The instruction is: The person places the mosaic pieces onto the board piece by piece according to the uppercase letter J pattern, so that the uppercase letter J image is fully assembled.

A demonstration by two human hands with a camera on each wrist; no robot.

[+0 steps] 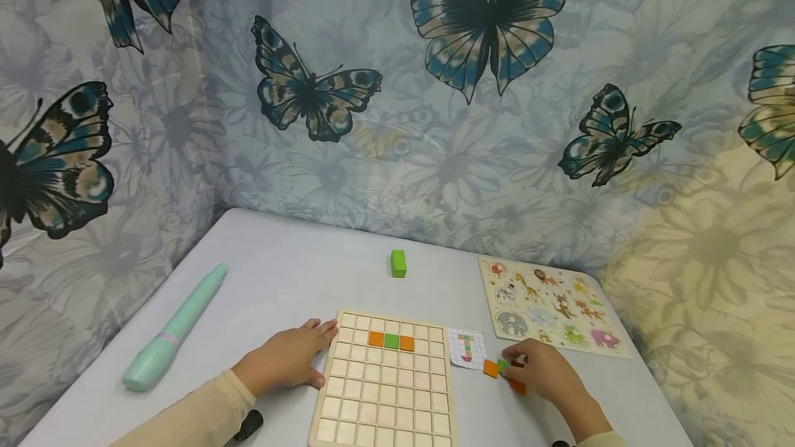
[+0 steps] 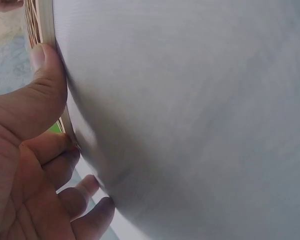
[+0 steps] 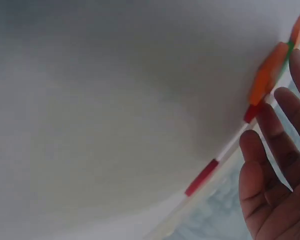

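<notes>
A wooden grid board [image 1: 373, 392] lies in front of me, with two orange tiles [image 1: 376, 339] and a green tile [image 1: 391, 341] between them near its far end. My left hand [image 1: 286, 357] rests at the board's left edge. In the left wrist view its thumb [image 2: 47, 80] lies against the side of the board. My right hand [image 1: 540, 371] is over a small group of loose tiles to the right, fingertips at the pieces. An orange tile [image 3: 269, 75] and a red tile [image 3: 251, 112] show beside its fingers [image 3: 277, 130] in the right wrist view.
A small pattern card [image 1: 466, 348] lies right of the board. Beyond it is an animal puzzle board [image 1: 546, 295]. A green block [image 1: 398, 264] stands toward the back. A folded mint-green umbrella-like item [image 1: 177, 330] lies at left. A butterfly-print backdrop [image 1: 404, 157] borders the table.
</notes>
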